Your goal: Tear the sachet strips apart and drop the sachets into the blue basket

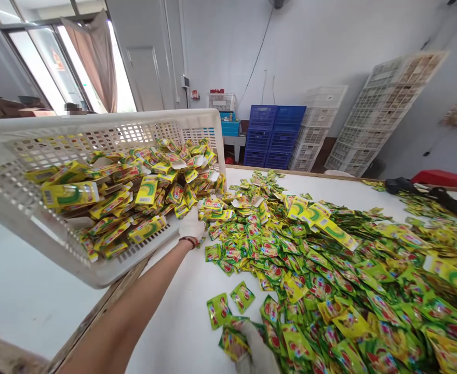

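A white plastic basket point(220, 140) lies tipped on its side at the left, its mouth facing the table, with many small yellow cardboard boxes point(146, 189) in it. My left hand point(191, 226), in a white glove, reaches to the basket's lower lip among the boxes; its fingers are hard to make out. Green and yellow sachets point(271, 249) with a red fruit print lie heaped to the right. At the lower middle, my gloved right hand point(254, 345) is closed round a few sachets point(232, 340) at the edge of the heap.
Several yellow boxes point(324, 221) lie on top of the heap. The white table point(174, 301) has a wooden edge point(107, 301). A dark object point(446, 197) lies at the far right. Blue crates point(271, 135) and white crate stacks point(384, 109) stand by the wall.
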Demonstrator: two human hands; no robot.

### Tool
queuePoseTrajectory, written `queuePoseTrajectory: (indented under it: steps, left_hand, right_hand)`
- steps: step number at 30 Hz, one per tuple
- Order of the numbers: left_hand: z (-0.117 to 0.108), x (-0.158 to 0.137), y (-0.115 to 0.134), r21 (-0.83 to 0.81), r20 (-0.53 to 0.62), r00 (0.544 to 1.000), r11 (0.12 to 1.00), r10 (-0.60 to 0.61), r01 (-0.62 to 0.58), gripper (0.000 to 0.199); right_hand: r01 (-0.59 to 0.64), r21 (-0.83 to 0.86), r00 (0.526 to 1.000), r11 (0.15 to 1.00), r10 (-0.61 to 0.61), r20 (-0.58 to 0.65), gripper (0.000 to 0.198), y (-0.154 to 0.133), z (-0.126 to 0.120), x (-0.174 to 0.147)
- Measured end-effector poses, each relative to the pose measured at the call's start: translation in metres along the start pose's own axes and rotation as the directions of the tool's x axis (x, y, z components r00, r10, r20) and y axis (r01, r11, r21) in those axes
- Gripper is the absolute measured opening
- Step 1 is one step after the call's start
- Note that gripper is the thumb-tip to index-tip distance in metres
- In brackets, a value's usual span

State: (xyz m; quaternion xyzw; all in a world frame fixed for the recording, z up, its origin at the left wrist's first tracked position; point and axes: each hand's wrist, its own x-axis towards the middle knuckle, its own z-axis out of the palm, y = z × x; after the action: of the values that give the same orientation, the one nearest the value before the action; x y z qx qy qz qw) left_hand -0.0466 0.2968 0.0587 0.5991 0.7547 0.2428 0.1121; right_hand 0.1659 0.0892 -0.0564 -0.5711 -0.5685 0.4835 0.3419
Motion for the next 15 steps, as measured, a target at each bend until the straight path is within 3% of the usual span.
queuePoseTrajectory:
  steps: [4,7,9,11,13,15]
  left_hand:
    - [-0.006,-0.056,-0.003,0.148,0.224,0.952,0.958,0.209,-0.245,0.018]
    - [-0.012,-0.124,-0.025,0.195,0.448,0.862,0.915,0.237,-0.353,0.009]
    - [-0.012,-0.164,-0.042,0.223,0.516,0.817,0.881,0.257,-0.418,0.016]
    - [-0.009,-0.193,-0.056,0.229,0.500,0.829,0.886,0.248,-0.403,0.035]
    - [-0.004,-0.209,-0.065,0.201,0.445,0.876,0.932,0.187,-0.301,0.049]
    - [0.002,-0.217,-0.068,0.168,0.405,0.904,0.960,0.141,-0.225,0.052]
  right_hand:
    - [-0.062,-0.079,0.988,0.995,0.050,-0.148,0.036,-0.001,-0.012,0.001]
    - [-0.074,-0.079,0.985,0.994,0.060,-0.163,0.038,-0.010,-0.013,-0.002]
    - [-0.060,-0.072,0.988,0.996,0.049,-0.144,0.038,-0.017,-0.013,-0.004]
    - [-0.062,-0.074,0.990,0.995,0.052,-0.135,0.039,-0.023,-0.012,-0.005]
    - [-0.085,-0.070,0.989,0.994,0.075,-0.128,0.042,-0.028,-0.012,-0.006]
    - [-0.108,-0.036,0.988,0.994,0.103,-0.117,0.045,-0.033,-0.010,-0.007]
